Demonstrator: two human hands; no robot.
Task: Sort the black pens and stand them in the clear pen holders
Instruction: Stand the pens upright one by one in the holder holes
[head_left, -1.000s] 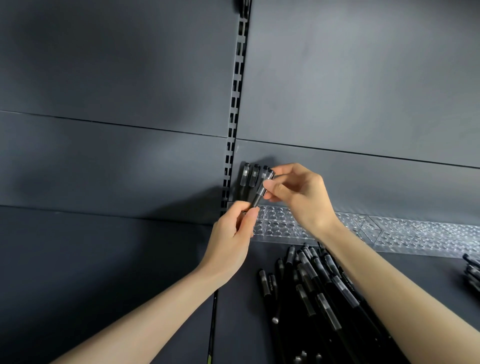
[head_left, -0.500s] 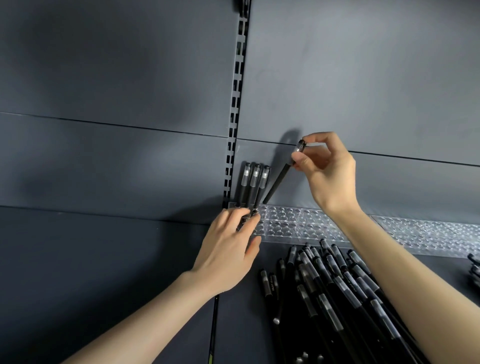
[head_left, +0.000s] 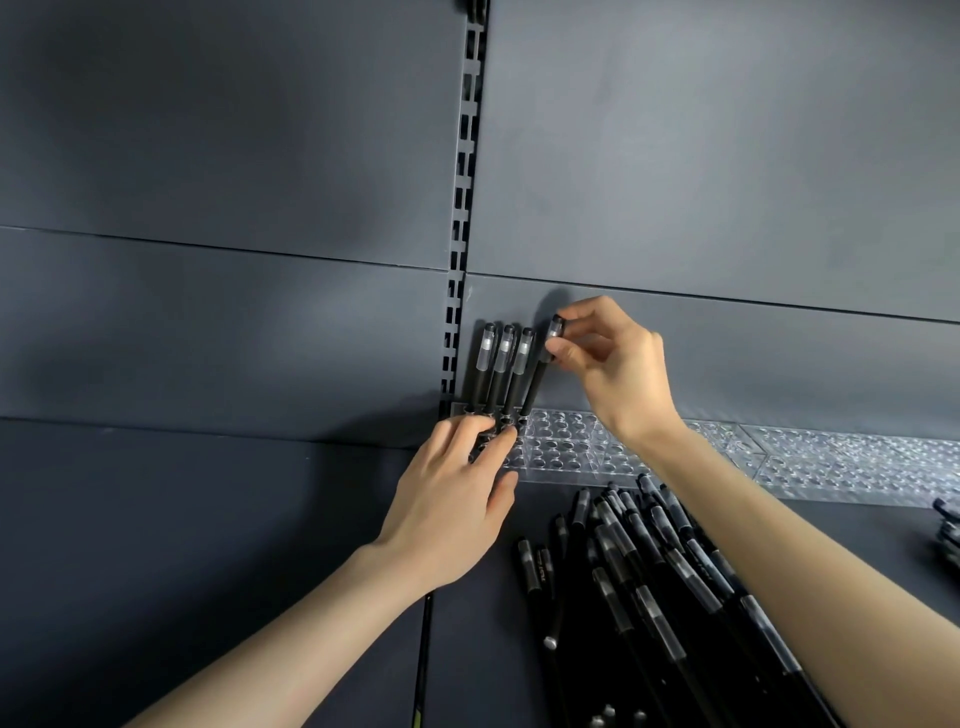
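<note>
Three black pens (head_left: 500, 369) with clear caps stand upright in the back row of a clear pen holder (head_left: 563, 447), at its left end against the back panel. My right hand (head_left: 608, 364) pinches the cap of a fourth black pen (head_left: 540, 371), which stands nearly upright beside them with its tip in the holder. My left hand (head_left: 457, 499) rests on the holder's left end, fingers pressed on it. A heap of loose black pens (head_left: 649, 582) lies on the shelf below my right forearm.
More clear pen holders (head_left: 852, 462) run to the right along the back panel. A slotted metal upright (head_left: 462, 218) rises just left of the standing pens. A few more black pens (head_left: 948, 530) lie at the right edge. The shelf is dark grey.
My right hand has swung the pen from a slant to nearly upright and lowered it into the holder beside the three standing pens. My left hand has stayed on the holder.
</note>
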